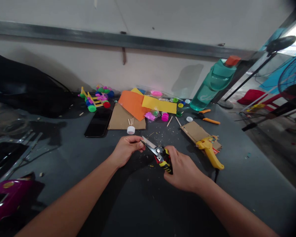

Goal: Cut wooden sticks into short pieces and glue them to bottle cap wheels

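Observation:
My right hand is wrapped round the yellow-and-black handles of a pair of snips, whose blades point up and left. At the blade tips, the fingers of my left hand are pinched together; whatever small piece they hold is mostly hidden. Just beyond the left hand stands a white bottle cap with several short wooden sticks rising from it. Small pale scraps are scattered on the dark table around the blades.
Orange paper, yellow paper and cardboard lie at the back, beside a black phone. To the right are a yellow glue gun, orange-handled pliers and a teal bottle. Colourful small models stand back left.

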### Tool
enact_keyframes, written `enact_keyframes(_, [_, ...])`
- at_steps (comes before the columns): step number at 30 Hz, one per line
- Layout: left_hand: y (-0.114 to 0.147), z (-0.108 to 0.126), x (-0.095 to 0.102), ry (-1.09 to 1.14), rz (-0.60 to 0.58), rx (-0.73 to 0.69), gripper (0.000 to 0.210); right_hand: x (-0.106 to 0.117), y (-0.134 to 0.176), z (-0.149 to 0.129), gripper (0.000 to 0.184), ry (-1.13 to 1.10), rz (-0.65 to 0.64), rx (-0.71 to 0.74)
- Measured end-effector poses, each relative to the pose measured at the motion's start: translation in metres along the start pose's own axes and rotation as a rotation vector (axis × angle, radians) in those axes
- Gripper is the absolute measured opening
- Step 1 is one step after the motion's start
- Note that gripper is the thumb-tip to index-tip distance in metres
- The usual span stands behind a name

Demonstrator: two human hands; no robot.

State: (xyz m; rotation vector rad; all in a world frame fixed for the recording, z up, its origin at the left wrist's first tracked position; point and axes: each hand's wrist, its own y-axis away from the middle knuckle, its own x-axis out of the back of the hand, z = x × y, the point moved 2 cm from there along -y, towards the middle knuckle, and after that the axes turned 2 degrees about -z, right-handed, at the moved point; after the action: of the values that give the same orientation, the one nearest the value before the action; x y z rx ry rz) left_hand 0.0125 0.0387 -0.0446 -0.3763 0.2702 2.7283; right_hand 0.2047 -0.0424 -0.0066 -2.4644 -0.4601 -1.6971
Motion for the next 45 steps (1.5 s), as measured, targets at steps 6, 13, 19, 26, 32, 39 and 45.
enact_keyframes(6, [0.0,0.0026,-0.0006,0.003,-0.003,0.001,0.012,0.0002,-0.0015,-0.0008,0.043,-0.009,-0.001,0.01])
enact_keyframes(13, [-0.0002,0.001,-0.0001,0.031,-0.024,0.0,0.01,-0.0006,-0.0012,-0.0008,0.045,-0.037,-0.018,0.003])
enact_keyframes(19, [-0.0004,0.0007,-0.0002,0.022,-0.03,-0.01,0.01,-0.0009,-0.0018,0.0011,0.044,-0.039,-0.021,-0.011])
enact_keyframes(26, [-0.0002,0.002,-0.0008,0.003,-0.02,-0.008,0.01,-0.0006,-0.0015,0.001,0.045,-0.03,-0.001,-0.005])
enact_keyframes(32, [-0.0008,0.0007,0.0006,-0.009,0.0,-0.013,0.013,-0.0012,-0.0012,0.0017,0.044,-0.013,-0.005,0.001])
enact_keyframes(39, [-0.0008,0.0,0.0013,-0.022,-0.019,-0.021,0.011,-0.0006,-0.0009,0.0019,0.043,0.0,-0.031,-0.008])
enact_keyframes(45, [-0.0009,0.0005,0.0004,0.026,-0.029,-0.009,0.011,0.0002,-0.0017,-0.0004,0.045,-0.039,-0.04,0.003])
